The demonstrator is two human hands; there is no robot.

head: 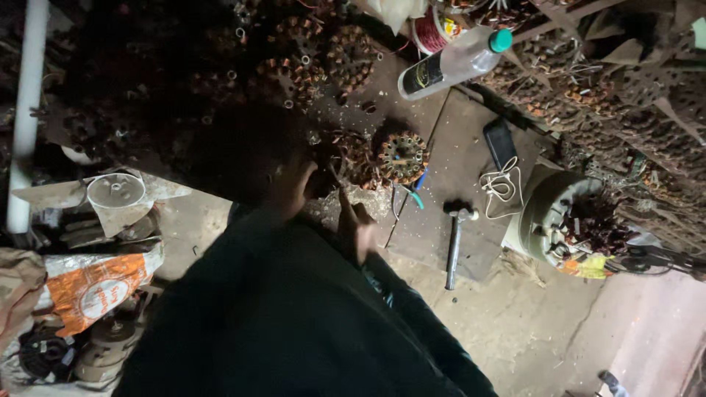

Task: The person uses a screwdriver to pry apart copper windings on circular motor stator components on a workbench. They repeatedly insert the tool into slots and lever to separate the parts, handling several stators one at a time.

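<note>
Head view looks down on a dim workshop floor, with the person's dark-clothed torso filling the lower centre and hiding much of the working area.

Left hand [298, 187]: raised near the top edge of the torso, just beside a copper-wound stator [351, 156]. It lies in deep shadow; whether the fingers are spread or gripping cannot be told.

Right hand [356, 224]: resting below the same stator, fingers narrow around a thin rod-like tool [334, 180] that points up toward the windings — the tool tip itself is lost in shadow.

Second stator [402, 156] (round, with a ring of copper coils) lies touching the first, to its right, on a flat brown board [460, 165].

Surrounding items:
- Hammer [456, 239] lying on the board, head up, well apart from the right hand.
- Blue-handled tool [416, 190] just below the second stator.
- Dark phone [500, 143] with a coiled white cord [502, 187] beneath it.
- Clear plastic bottle [456, 62] with a teal cap, lying tilted at the top.
- Grey motor housing [551, 217] at the right, filled with scrap windings.
- Heaps of further stators [323, 55] above — and more along the right edge.
- White pipe [26, 110] upright at the far left; an orange bag [92, 287] below it.
</note>
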